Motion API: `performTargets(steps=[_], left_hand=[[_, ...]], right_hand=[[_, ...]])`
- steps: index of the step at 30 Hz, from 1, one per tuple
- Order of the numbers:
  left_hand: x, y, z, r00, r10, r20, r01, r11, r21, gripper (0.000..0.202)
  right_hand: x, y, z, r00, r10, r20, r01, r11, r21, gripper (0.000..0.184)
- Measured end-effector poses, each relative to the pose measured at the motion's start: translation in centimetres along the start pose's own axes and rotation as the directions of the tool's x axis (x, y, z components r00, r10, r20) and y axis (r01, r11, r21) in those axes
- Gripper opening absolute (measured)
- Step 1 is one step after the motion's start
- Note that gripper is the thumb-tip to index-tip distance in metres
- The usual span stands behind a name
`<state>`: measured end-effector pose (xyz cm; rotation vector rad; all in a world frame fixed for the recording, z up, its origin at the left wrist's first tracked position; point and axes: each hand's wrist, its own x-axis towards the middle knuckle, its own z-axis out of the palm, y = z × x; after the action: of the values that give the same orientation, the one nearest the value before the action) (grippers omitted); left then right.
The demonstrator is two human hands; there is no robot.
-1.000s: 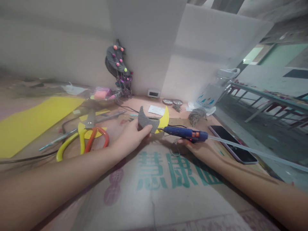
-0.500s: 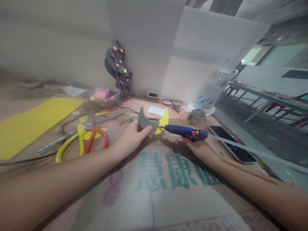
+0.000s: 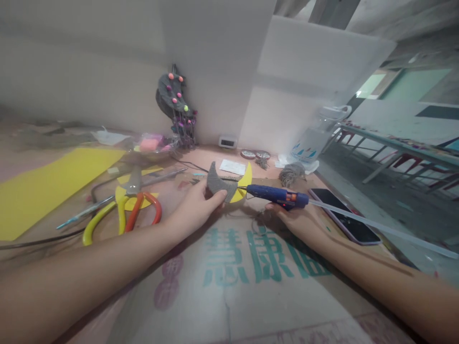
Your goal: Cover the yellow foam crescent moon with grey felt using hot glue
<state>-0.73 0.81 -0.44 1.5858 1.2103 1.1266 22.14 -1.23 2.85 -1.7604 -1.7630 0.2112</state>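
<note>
A crescent-shaped piece (image 3: 219,185), wrapped in grey yarn on its left part and bare yellow on its right, is pinched between the thumb and fingers of my left hand (image 3: 206,200). My right hand (image 3: 287,217) is closed round a dark blue glue gun (image 3: 274,195) with a small red light and a long clear glue stick (image 3: 358,220) out of its back. The nozzle meets the crescent where grey turns to yellow; whether it touches is too small to tell. A thin loop of grey yarn (image 3: 260,224) hangs below the gun.
Pliers (image 3: 133,191) with yellow and red handles and a yellow sheet (image 3: 64,186) lie left. A phone (image 3: 344,215) and a grey yarn bundle (image 3: 292,174) are right. Behind stand a pom-pom-trimmed grey moon (image 3: 170,95), a small display (image 3: 227,142) and a plastic container (image 3: 311,138).
The crescent has shifted slightly right and down in my left hand. The glue gun stays almost in place, its nozzle still at the edge of the grey yarn.
</note>
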Motion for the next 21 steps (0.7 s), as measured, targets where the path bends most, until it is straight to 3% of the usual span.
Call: performTargets(steps=[9,21], left_hand=[[0.1,-0.53,0.07,1.0,0.018,0.007,-0.018,1.0,0.001,0.018],[0.1,-0.78,0.04,0.999,0.048,0.0,-0.048,0.998,0.049,0.024]], right_hand=[[0.13,0.28,0.07,0.999,-0.048,-0.018,0.049,0.999,0.022,0.02],[0.08,0.61,0.22,0.991,-0.103,-0.088,0.105,0.994,0.009,0.028]])
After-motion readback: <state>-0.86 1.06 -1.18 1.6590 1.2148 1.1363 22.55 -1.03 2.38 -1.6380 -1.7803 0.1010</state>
